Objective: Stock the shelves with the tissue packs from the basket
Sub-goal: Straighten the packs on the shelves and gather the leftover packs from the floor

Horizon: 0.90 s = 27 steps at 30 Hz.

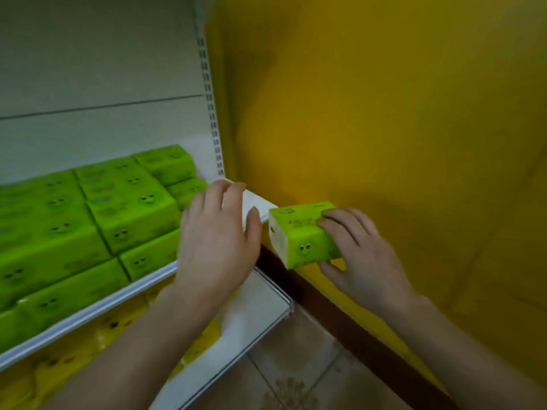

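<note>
Green plastic-wrapped rectangular tissue pack (305, 232) is gripped at its right end by the right hand (359, 255), fingers on top, thumb underneath, held beside the yellow wall (384, 113), just off the white metal shelf's (254, 207) right end. Left hand (217, 235) is hovering over the shelf corner, fingers loosely spread, nothing held. Stacked green smiley-face packs (88, 217) fill the shelf leftward. Risk: little free space appears left, so neighbouring packs could be pushed off the front lip. Basket not seen.
</note>
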Each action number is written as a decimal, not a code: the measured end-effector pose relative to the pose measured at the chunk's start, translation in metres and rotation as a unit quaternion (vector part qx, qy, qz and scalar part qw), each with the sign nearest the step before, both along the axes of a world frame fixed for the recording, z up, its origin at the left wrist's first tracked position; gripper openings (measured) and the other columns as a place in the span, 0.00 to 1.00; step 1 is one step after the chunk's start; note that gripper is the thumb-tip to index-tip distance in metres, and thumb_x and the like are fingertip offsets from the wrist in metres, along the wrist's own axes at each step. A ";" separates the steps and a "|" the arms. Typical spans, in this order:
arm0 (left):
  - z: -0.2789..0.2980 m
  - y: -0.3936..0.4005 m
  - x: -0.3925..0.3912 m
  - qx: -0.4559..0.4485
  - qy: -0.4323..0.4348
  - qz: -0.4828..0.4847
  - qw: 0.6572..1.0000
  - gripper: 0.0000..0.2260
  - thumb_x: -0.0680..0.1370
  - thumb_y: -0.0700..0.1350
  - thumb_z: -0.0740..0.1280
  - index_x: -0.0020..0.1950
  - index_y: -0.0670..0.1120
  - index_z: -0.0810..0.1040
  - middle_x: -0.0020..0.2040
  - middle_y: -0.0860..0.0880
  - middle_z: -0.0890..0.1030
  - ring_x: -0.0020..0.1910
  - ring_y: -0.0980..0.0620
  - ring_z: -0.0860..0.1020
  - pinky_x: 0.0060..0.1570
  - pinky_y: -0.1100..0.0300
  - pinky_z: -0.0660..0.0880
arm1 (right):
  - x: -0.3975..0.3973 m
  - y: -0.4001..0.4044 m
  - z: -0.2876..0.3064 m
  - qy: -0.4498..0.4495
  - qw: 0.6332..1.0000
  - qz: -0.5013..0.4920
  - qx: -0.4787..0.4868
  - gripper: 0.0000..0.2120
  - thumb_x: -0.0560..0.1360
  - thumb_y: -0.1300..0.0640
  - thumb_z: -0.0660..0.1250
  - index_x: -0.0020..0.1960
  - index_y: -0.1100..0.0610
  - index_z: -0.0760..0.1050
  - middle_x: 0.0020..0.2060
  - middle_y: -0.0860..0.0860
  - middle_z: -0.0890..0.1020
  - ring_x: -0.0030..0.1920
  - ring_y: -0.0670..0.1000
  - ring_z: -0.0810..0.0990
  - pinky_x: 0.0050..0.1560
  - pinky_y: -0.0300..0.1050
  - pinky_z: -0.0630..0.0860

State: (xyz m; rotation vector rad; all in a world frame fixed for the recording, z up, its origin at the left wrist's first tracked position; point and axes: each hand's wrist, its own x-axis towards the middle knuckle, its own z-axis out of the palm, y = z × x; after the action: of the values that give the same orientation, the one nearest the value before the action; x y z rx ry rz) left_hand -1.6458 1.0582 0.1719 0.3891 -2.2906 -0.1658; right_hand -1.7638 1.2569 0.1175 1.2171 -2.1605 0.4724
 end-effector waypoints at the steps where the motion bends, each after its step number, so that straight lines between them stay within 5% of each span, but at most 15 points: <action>1: 0.008 -0.022 0.005 -0.046 0.000 0.035 0.998 0.21 0.77 0.54 0.57 0.64 0.44 0.75 0.62 0.43 0.76 0.61 0.38 0.73 0.60 0.43 0.72 | -0.007 -0.021 0.008 0.006 1.000 0.014 -0.010 0.25 0.71 0.48 0.68 0.66 0.57 0.73 0.64 0.52 0.75 0.67 0.58 0.70 0.58 0.55 0.77; 4: 0.031 -0.074 0.016 -0.088 -0.140 0.153 0.974 0.26 0.77 0.61 0.56 0.68 0.47 0.73 0.70 0.42 0.71 0.72 0.37 0.65 0.70 0.36 0.61 | -0.024 -0.084 0.026 0.009 0.998 0.061 -0.032 0.27 0.70 0.52 0.71 0.67 0.57 0.71 0.65 0.54 0.74 0.67 0.59 0.70 0.60 0.56 0.76; 6: 0.032 -0.101 0.020 -0.052 -0.296 0.215 0.929 0.36 0.75 0.72 0.51 0.77 0.52 0.61 0.78 0.44 0.59 0.77 0.37 0.54 0.72 0.33 0.53 | -0.031 -0.125 0.034 0.007 0.996 0.083 -0.027 0.30 0.68 0.54 0.72 0.68 0.54 0.69 0.66 0.54 0.74 0.68 0.60 0.69 0.60 0.57 0.76; 9: 0.021 -0.132 0.026 -0.021 -0.400 0.230 0.887 0.39 0.73 0.75 0.46 0.79 0.58 0.47 0.81 0.48 0.50 0.78 0.37 0.50 0.72 0.32 0.53 | -0.041 -0.180 0.041 0.025 0.996 0.087 -0.001 0.30 0.66 0.53 0.74 0.67 0.52 0.70 0.65 0.53 0.75 0.68 0.59 0.70 0.55 0.54 0.78; 15: 0.006 -0.146 0.030 -0.074 -0.397 0.227 0.886 0.37 0.77 0.67 0.56 0.78 0.59 0.40 0.81 0.48 0.49 0.77 0.39 0.53 0.70 0.36 0.59 | -0.062 -0.265 0.030 0.035 0.997 0.061 0.036 0.28 0.63 0.59 0.77 0.62 0.54 0.74 0.62 0.54 0.78 0.65 0.61 0.73 0.52 0.54 0.76; 20: -0.002 -0.148 0.028 -0.086 -0.381 0.237 0.889 0.41 0.76 0.66 0.62 0.78 0.58 0.38 0.81 0.48 0.46 0.78 0.38 0.51 0.71 0.34 0.56 | -0.076 -0.309 0.019 0.008 0.987 0.155 0.037 0.21 0.69 0.56 0.75 0.60 0.59 0.75 0.63 0.59 0.76 0.66 0.63 0.72 0.58 0.58 0.77; 27: -0.004 -0.150 0.026 -0.076 -0.377 0.243 0.891 0.43 0.76 0.64 0.64 0.78 0.58 0.38 0.81 0.47 0.46 0.78 0.37 0.49 0.71 0.33 0.54 | -0.076 -0.318 0.014 -0.019 0.983 0.174 0.063 0.24 0.74 0.63 0.65 0.69 0.59 0.69 0.73 0.57 0.68 0.74 0.61 0.62 0.67 0.60 0.69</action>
State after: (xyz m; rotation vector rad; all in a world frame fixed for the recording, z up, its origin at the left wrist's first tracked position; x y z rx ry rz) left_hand -1.6197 0.9080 0.1675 1.0763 -2.8244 0.5025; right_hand -1.8398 0.9393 0.1316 1.6819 -2.0382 0.5129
